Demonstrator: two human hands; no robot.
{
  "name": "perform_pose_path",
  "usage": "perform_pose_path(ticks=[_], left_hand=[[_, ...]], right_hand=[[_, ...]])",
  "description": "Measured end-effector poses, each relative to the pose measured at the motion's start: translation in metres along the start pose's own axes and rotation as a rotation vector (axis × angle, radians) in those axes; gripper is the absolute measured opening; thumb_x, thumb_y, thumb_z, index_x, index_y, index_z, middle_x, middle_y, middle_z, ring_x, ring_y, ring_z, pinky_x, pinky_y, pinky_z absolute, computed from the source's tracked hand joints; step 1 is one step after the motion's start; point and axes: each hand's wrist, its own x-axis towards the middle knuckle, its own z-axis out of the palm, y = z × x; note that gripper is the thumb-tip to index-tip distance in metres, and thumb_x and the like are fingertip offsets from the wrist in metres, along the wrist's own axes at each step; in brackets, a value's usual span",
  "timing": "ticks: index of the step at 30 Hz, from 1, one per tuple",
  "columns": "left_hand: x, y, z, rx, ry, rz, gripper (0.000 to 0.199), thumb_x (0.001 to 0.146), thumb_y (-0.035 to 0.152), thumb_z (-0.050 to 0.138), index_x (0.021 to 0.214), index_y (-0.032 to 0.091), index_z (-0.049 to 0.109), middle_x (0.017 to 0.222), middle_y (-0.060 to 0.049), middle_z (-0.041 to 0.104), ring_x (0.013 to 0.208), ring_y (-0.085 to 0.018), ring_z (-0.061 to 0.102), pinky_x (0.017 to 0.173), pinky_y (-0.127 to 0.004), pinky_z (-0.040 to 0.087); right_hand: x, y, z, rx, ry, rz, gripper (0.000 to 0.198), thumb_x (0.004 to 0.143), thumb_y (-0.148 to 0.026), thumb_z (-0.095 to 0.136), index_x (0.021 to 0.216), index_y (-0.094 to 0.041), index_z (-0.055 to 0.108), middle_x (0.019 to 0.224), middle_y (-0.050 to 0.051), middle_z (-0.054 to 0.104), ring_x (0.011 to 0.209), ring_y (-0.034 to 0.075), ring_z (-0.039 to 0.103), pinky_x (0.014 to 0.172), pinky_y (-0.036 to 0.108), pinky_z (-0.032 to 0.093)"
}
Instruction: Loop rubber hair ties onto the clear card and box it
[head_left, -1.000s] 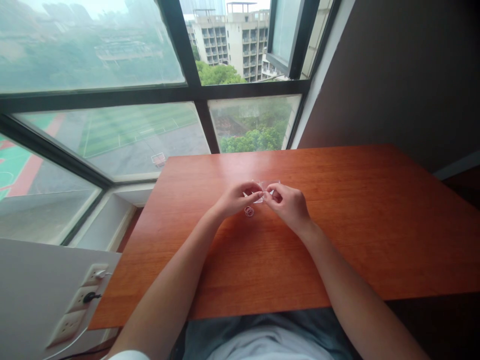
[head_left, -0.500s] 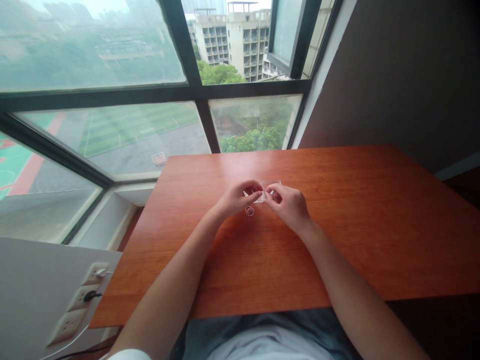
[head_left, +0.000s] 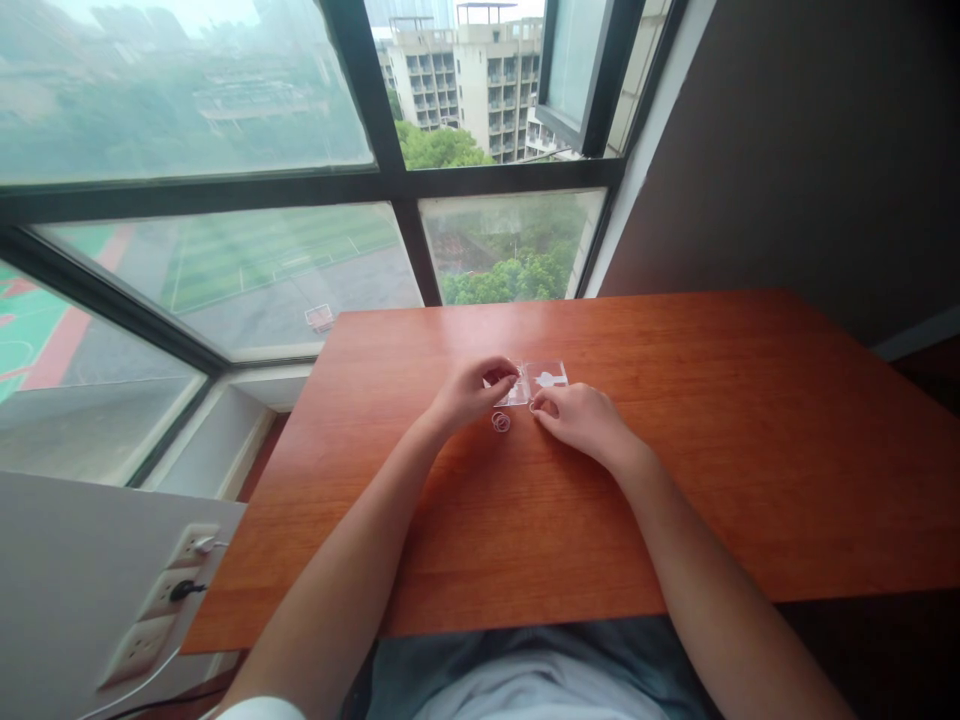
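A small clear plastic case (head_left: pixel 516 398) lies unfolded on the wooden table, and its right half carries a white patch (head_left: pixel 550 380). My left hand (head_left: pixel 474 388) curls over the left half, thumb and fingers close together; whatever they hold is too small to make out. Just right of the case's front edge, my right hand (head_left: pixel 579 415) pinches a small pale loop, like a rubber band (head_left: pixel 532 406). In front of the case, between the hands, lie several pale rubber bands (head_left: pixel 501 422) in a little heap.
The reddish-brown wooden table (head_left: pixel 525 540) reaches to a window with dark frames (head_left: pixel 510 180) at the back. A grey wall (head_left: pixel 765 150) stands to the right. Wall sockets with plugs (head_left: pixel 180 590) and cables sit at the lower left, beside the table edge.
My right hand has moved from over the case toward me and slightly right, bringing the pale loop along. The case's right half now shows. My left hand has shifted slightly left.
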Motion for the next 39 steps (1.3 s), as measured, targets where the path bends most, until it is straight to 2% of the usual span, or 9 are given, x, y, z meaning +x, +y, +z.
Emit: perform_pose_path(ticks=[5, 13, 17, 20, 23, 26, 33, 39], left_hand=[[0.0009, -0.0017, -0.0016, -0.002, 0.015, -0.015, 0.016, 0.081, 0.026, 0.058, 0.084, 0.013, 0.068, 0.068, -0.001, 0.063, 0.062, -0.009, 0.052, 0.059, -0.020, 0.042], [0.0006, -0.0008, -0.0019, -0.014, 0.010, -0.023, 0.017, 0.081, 0.027, 0.059, 0.084, 0.013, 0.068, 0.068, -0.001, 0.062, 0.062, -0.009, 0.052, 0.058, -0.020, 0.041], [0.0005, 0.0016, -0.0022, -0.024, 0.010, -0.033, 0.017, 0.081, 0.027, 0.059, 0.083, 0.012, 0.067, 0.069, -0.001, 0.062, 0.062, -0.009, 0.052, 0.060, -0.020, 0.042], [0.0008, 0.0030, -0.0019, -0.036, 0.007, -0.032, 0.018, 0.081, 0.028, 0.060, 0.083, 0.012, 0.067, 0.068, -0.001, 0.062, 0.062, -0.009, 0.051, 0.060, -0.021, 0.042], [0.0013, 0.0037, -0.0018, -0.046, 0.008, -0.026, 0.019, 0.081, 0.029, 0.060, 0.083, 0.012, 0.067, 0.068, -0.001, 0.062, 0.062, -0.009, 0.051, 0.060, -0.021, 0.041], [0.0011, 0.0039, -0.0026, -0.061, -0.014, -0.039, 0.023, 0.082, 0.034, 0.060, 0.083, 0.012, 0.067, 0.069, -0.001, 0.062, 0.062, -0.009, 0.051, 0.058, -0.020, 0.040], [-0.0023, 0.0057, -0.0029, -0.164, -0.211, -0.099, 0.035, 0.085, 0.044, 0.057, 0.082, 0.010, 0.067, 0.071, -0.003, 0.062, 0.062, -0.010, 0.051, 0.055, -0.020, 0.040], [-0.0024, 0.0062, 0.0012, -0.205, -0.201, -0.084, 0.029, 0.081, 0.039, 0.063, 0.085, 0.011, 0.068, 0.074, -0.003, 0.063, 0.064, -0.010, 0.051, 0.055, -0.020, 0.040]], right_hand=[[-0.0003, -0.0032, 0.0023, -0.072, -0.051, -0.022, 0.019, 0.086, -0.032, 0.053, 0.092, -0.026, 0.070, 0.087, 0.005, 0.071, 0.080, 0.020, 0.065, 0.061, 0.027, 0.037], [0.0005, -0.0053, 0.0062, -0.069, 0.022, -0.053, 0.014, 0.082, -0.028, 0.057, 0.085, -0.025, 0.070, 0.078, 0.005, 0.070, 0.072, 0.019, 0.063, 0.058, 0.026, 0.034], [-0.0002, -0.0061, 0.0036, 0.061, 0.200, -0.073, 0.013, 0.082, -0.029, 0.057, 0.085, -0.025, 0.069, 0.071, 0.000, 0.069, 0.065, 0.015, 0.061, 0.057, 0.024, 0.033], [-0.0013, -0.0071, 0.0024, 0.153, 0.364, -0.149, 0.014, 0.083, -0.027, 0.056, 0.083, -0.023, 0.068, 0.065, -0.002, 0.064, 0.060, 0.012, 0.057, 0.061, 0.023, 0.035], [-0.0017, -0.0077, 0.0037, 0.176, 0.435, -0.222, 0.014, 0.082, -0.025, 0.055, 0.081, -0.021, 0.069, 0.061, -0.002, 0.061, 0.059, 0.011, 0.055, 0.062, 0.022, 0.035], [-0.0015, -0.0079, 0.0055, 0.166, 0.444, -0.233, 0.015, 0.082, -0.024, 0.055, 0.080, -0.021, 0.069, 0.060, -0.002, 0.060, 0.058, 0.011, 0.053, 0.061, 0.022, 0.034], [-0.0017, -0.0071, 0.0065, 0.170, 0.453, -0.237, 0.017, 0.085, -0.029, 0.054, 0.082, -0.022, 0.069, 0.061, -0.002, 0.061, 0.057, 0.012, 0.052, 0.060, 0.023, 0.033], [-0.0013, -0.0072, 0.0073, 0.156, 0.409, -0.216, 0.016, 0.084, -0.029, 0.055, 0.081, -0.022, 0.069, 0.063, -0.001, 0.063, 0.058, 0.012, 0.053, 0.060, 0.023, 0.032]])
